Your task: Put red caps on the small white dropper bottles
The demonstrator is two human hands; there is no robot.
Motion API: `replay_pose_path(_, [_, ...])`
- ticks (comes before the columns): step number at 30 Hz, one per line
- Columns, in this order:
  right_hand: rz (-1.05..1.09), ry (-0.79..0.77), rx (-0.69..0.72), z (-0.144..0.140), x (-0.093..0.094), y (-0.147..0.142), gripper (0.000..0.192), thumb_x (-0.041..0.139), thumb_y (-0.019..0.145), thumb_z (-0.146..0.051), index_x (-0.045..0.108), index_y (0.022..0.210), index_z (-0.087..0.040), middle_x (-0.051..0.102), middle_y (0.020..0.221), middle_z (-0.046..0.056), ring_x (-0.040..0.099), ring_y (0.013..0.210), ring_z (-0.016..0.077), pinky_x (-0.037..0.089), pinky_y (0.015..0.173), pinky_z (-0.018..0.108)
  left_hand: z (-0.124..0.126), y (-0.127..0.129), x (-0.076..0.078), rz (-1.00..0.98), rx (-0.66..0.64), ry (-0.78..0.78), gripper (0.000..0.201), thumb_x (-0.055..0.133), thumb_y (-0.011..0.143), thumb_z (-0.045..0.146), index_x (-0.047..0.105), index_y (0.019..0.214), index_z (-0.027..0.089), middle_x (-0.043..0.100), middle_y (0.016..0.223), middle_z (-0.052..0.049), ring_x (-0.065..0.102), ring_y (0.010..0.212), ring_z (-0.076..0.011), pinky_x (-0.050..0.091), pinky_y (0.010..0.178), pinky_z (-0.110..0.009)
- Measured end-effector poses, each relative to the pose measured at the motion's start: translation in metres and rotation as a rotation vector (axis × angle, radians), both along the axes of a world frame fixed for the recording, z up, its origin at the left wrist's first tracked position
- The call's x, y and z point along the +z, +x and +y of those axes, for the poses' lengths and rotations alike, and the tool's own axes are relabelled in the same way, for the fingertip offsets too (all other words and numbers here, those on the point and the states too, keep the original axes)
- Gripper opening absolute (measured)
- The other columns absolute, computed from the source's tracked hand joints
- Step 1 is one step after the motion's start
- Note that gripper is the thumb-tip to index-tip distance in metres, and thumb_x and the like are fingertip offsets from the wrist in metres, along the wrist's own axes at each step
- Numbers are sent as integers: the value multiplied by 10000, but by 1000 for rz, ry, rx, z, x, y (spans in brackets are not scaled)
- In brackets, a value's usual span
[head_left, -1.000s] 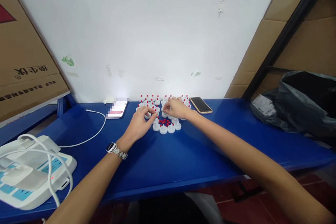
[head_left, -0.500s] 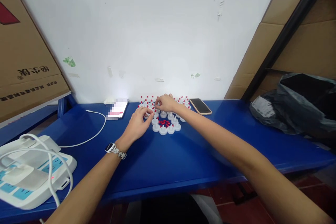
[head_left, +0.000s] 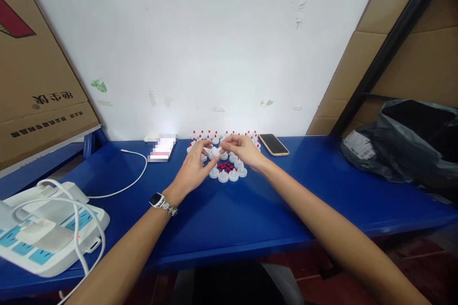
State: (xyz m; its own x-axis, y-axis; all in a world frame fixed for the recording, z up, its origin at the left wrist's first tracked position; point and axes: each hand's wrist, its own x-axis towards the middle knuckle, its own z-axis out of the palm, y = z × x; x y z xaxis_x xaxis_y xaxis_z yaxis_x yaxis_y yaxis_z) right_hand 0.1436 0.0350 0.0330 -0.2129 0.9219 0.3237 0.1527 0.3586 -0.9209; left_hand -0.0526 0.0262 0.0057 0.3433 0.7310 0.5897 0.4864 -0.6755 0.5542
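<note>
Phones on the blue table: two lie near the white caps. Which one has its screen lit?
The phone left of the caps, by the white cable, glows bright. The other phone, right of the caps, has a dark screen.

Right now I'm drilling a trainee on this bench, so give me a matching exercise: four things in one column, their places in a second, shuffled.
Things:
1. phone
2. black bag
3. power strip
4. watch

Places:
A. on the left wrist
B. table's near left corner
C. by the wall, just right of the white caps
D. far right of the table

Pairs: 1-C, 2-D, 3-B, 4-A
</note>
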Motion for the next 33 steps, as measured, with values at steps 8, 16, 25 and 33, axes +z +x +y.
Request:
replay_pose_path(8, [-78, 70, -74, -20, -6, -1, 337, 603, 845, -513, 525, 773, -193, 513, 609, -47, 458, 565, 105, 372, 567, 248, -7, 4, 9, 9, -102, 31, 341, 525, 961, 394, 550, 1238, 197, 643, 1068, -76, 609, 859, -171, 498, 699, -288])
replay_pose_path(16, [-204, 170, -100, -24, -15, -10, 488, 346, 959, -590, 422, 671, -203, 405, 599, -37, 392, 577, 114, 310, 555, 256, -8, 6, 8, 42, -142, 41, 470, 583, 931, 390, 472, 1349, 205, 612, 1014, -58, 565, 753, -139, 495, 670, -268])
replay_pose_path(25, [-140, 160, -181, -27, -16, -19, 592, 300, 925, -699, 382, 608, -205, 359, 545, -34, 345, 539, 110, 277, 529, 263, -15, 12, 11, -48, -138, -47, 331, 568, 931, 433, 526, 1158, 195, 583, 789, 11, 534, 660, -123, 419, 588, -231])
replay_pose_path(33, [-189, 230, -177, -33, -15, -24, 549, 300, 963, -632, 397, 633, -204, 446, 563, -21, 396, 546, 112, 307, 562, 259, -13, 16, 11, -165, -130, -388, 575, 291, 982, 602, 561, 719, 168, 547, 556, -5, 503, 534, -133, 419, 584, -273])
